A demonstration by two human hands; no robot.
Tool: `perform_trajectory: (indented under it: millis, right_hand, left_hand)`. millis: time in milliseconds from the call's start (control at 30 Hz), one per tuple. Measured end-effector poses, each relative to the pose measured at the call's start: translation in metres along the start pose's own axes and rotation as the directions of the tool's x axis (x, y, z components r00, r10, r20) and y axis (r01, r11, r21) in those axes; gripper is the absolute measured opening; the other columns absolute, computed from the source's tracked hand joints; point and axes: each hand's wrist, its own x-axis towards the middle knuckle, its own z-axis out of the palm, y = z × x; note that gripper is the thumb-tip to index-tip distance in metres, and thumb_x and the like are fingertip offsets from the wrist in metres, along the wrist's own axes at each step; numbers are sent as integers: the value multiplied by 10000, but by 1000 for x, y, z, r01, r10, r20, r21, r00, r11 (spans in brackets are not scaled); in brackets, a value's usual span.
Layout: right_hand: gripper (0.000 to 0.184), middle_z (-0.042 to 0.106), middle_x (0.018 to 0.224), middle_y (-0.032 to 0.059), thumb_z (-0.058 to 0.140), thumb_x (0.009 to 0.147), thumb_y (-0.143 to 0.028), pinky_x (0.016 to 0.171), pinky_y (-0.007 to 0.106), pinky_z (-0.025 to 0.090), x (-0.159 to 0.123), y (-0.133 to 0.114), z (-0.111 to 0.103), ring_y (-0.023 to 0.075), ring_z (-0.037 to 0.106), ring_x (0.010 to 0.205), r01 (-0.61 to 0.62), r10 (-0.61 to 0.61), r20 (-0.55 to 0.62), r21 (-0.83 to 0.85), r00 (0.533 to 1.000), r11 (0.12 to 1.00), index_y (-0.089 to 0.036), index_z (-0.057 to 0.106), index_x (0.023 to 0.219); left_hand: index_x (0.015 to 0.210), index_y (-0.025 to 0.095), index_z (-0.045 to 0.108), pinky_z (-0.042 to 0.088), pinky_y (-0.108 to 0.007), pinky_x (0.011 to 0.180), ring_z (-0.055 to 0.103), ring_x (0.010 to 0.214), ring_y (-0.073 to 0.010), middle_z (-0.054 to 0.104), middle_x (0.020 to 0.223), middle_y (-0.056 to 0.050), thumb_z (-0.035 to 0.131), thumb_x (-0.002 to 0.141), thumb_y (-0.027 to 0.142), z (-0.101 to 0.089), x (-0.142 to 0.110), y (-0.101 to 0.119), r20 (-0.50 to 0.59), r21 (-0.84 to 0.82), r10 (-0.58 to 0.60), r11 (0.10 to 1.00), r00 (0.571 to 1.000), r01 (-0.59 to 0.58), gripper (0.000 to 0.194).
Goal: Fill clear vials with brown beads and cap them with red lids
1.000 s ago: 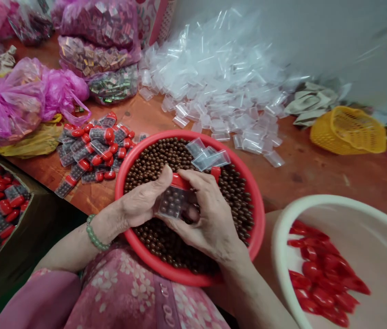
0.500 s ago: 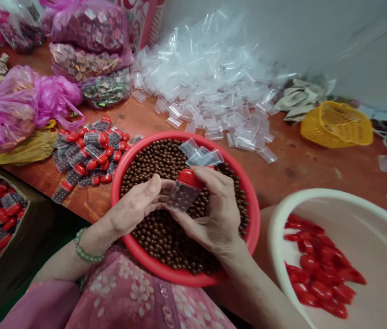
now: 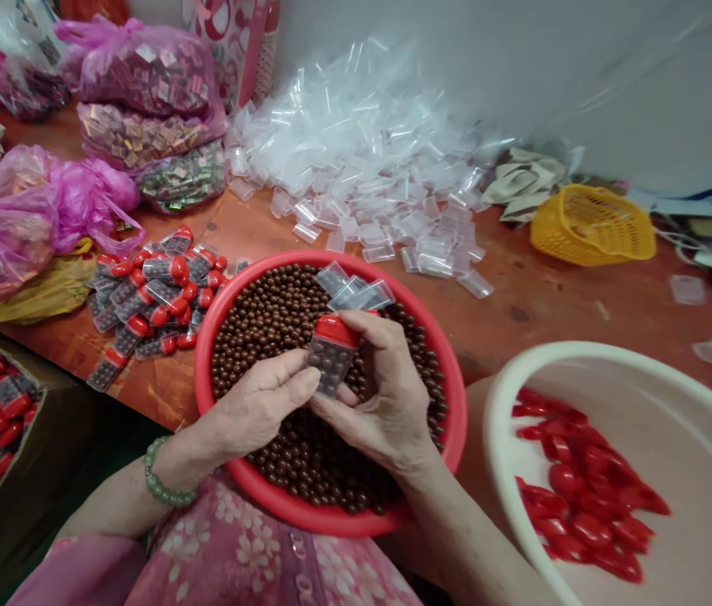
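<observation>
A small clear plastic box with a red cap (image 3: 332, 360), filled with brown balls, is held tilted above the red basin (image 3: 455, 370). My right hand (image 3: 390, 400) grips it, fingers over the cap and thumb at the lower end. At its lower left side, the thumb of my left hand (image 3: 261, 396) presses on the box, the other fingers partly hidden behind. Shiny brown balls (image 3: 268, 316) fill the basin beneath both hands. Several clear plastic cases without caps (image 3: 356, 293) lie on the balls by the far rim.
Left are a pile of filled red-capped boxes (image 3: 154, 290), a carton (image 3: 56, 421) of more, and pink bags (image 3: 141, 71). A heap of clear cases (image 3: 369, 160) lies behind the basin. To the right stand a cream tub (image 3: 697, 488) holding red caps (image 3: 589, 497) and a yellow basket (image 3: 589, 231).
My left hand has moved in from beside the box, and its thumb now presses on the box's lower side. My right hand keeps its grip. The view has shifted slightly.
</observation>
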Motion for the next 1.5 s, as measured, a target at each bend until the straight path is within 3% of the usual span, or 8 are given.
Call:
perform_trajectory:
  millis: [433,700,833,933,1067,1333,1500]
  right_hand:
    - [554,627,1099,104,673,722,-231,851,467,534,7,-2,-7,280,615,999,62,-64,-14,-99,998,993,-227,501,1248]
    - [569,611,1121,101,699,717,-250,855,437,542,4,4,-5,267,621,1008,-55,55,-8,-7,998,998,-211,498,1248]
    - [586,587,1142,108,692,730,-238,855,435,543,2,3,-4,262,613,1022,-86,86,6,19,996,996,-205,468,1271]
    - [571,596,1113,110,676,735,-223,841,448,545,3,-1,-2,266,612,1006,-15,15,2,-33,1000,999,-207,472,1269]
    - [586,625,1110,117,646,725,-217,822,480,543,5,-5,0,287,618,992,103,-104,-8,-110,995,989,-216,469,1283]
    - [593,647,1081,112,626,740,-205,801,487,560,7,-9,-2,291,635,972,146,-150,-11,-173,989,974,-225,468,1311]
    - [612,635,1071,126,646,752,-219,794,463,570,4,-7,-2,284,622,970,191,-196,-9,-184,981,964,-187,465,1336]
  left_hand:
    - [936,119,647,445,-272,848,597,837,-152,678,925,-67,479,963,399,11,1,-1,-66,178,102,980,993,-89,327]
    - [929,119,648,436,-281,852,569,856,-162,651,925,-70,498,938,445,14,6,2,-114,187,67,981,991,-45,359]
    - [923,126,653,426,-265,850,563,870,-153,649,917,-63,536,919,420,11,8,1,-96,104,33,994,995,-23,317]
    - [906,129,634,431,-258,809,555,819,-140,628,848,-41,586,889,418,9,9,1,-89,39,27,999,996,-24,293]
    - [830,132,593,430,-255,762,524,754,-129,579,782,-21,591,885,437,10,9,4,-96,105,86,992,992,-76,309]
    - [848,146,540,431,-262,745,501,740,-122,535,792,-11,531,917,423,12,7,9,-75,190,123,976,989,-107,287]
    - [861,144,535,426,-262,728,495,734,-124,531,792,-19,558,884,516,10,9,5,-66,146,89,986,994,-78,374]
